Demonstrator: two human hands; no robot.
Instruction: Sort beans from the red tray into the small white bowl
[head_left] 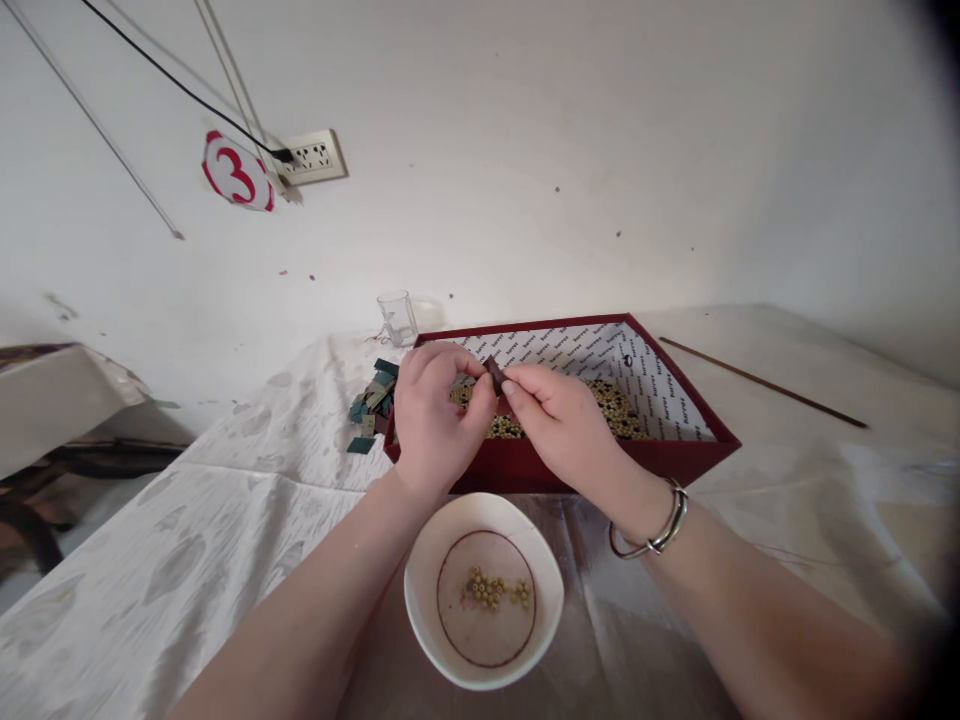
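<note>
A small dark brown folded-looking piece (495,374) is pinched between the fingertips of both my hands, above the dark red box. My left hand (439,415) grips its left side, with the fingers curled. From the right, my right hand (559,415) holds it between thumb and forefinger; a metal bangle sits on that wrist. Below, the box (675,455) has a white printed lining and many gold and black beads (611,408) in it. Nearer to me stands a white bowl (484,675) with a small cluster of gold beads (487,588) at its bottom.
Left of the box lies a pile of small green, olive and brown flat pieces (364,425). Behind it stands a clear glass (397,318). A thin brown stick (765,382) lies to the right. The wall bears a power socket (311,157) with a black cable.
</note>
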